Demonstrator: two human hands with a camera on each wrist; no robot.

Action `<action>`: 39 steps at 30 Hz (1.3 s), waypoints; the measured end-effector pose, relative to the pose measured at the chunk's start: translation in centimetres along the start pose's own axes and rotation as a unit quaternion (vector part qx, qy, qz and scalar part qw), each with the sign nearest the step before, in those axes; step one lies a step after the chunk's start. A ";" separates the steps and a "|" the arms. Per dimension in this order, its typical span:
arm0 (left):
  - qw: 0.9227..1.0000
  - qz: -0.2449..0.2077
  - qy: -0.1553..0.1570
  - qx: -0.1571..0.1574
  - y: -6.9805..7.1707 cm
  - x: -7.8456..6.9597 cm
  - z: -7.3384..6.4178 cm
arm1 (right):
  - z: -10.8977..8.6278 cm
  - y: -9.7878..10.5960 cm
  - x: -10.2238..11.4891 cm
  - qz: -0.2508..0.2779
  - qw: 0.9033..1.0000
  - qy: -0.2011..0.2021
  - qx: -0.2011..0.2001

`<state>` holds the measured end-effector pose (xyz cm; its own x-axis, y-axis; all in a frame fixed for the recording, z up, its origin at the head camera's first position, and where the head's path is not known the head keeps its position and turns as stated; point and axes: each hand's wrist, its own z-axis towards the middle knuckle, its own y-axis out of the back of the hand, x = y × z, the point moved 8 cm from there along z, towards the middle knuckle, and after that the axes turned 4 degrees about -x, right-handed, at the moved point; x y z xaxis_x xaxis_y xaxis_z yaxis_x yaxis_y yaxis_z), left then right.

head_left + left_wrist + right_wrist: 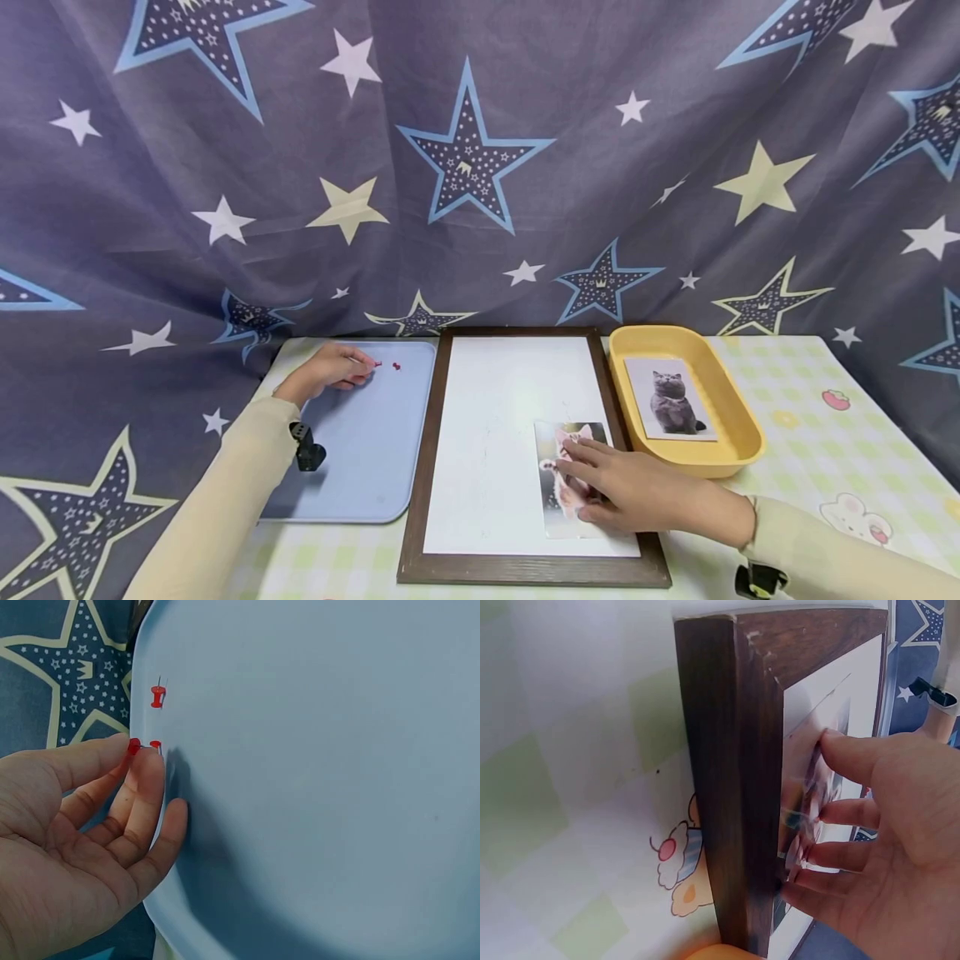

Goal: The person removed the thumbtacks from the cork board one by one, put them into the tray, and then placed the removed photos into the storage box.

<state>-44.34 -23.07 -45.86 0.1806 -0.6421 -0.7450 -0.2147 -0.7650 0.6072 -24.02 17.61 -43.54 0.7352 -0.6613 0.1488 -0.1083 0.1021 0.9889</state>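
Observation:
My left hand [335, 367] is over the far end of the blue tray [360, 450]. Between thumb and fingertip it pinches a red push pin [134, 746], with the metal point showing in the left wrist view. A second red push pin [156, 744] shows right by the fingertips, and a third red pin [157, 696] lies a little apart on the tray. My right hand [626, 487] rests with fingers spread and nearly straight on a kitten photo [551, 500]. The photo lies at the lower right of the white board [495, 442], inside its brown wooden frame [532, 571].
Right of the board stands a yellow tray [738, 433], with a photo of a grey cat [672, 404] lying in it. A green-and-white checked tablecloth [810, 450] covers the table. Behind hangs a dark star-patterned curtain [525, 250].

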 end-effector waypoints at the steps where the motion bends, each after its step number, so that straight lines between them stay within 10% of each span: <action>1: 1.000 0.001 0.001 0.000 0.0 0.1 0.0 | 0.0 0.0 0.0 -0.001 1.000 0.002 0.000; 39: 0.999 0.033 0.015 -0.005 -0.3 1.1 0.5 | 0.0 0.0 -0.1 -0.014 1.000 0.005 -0.009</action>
<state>-44.59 -23.49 -46.98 0.1958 -0.6916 -0.6952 -0.2166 -0.7219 0.6572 -24.12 17.68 -43.58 0.7448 -0.6565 0.1200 -0.0749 0.0964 0.9925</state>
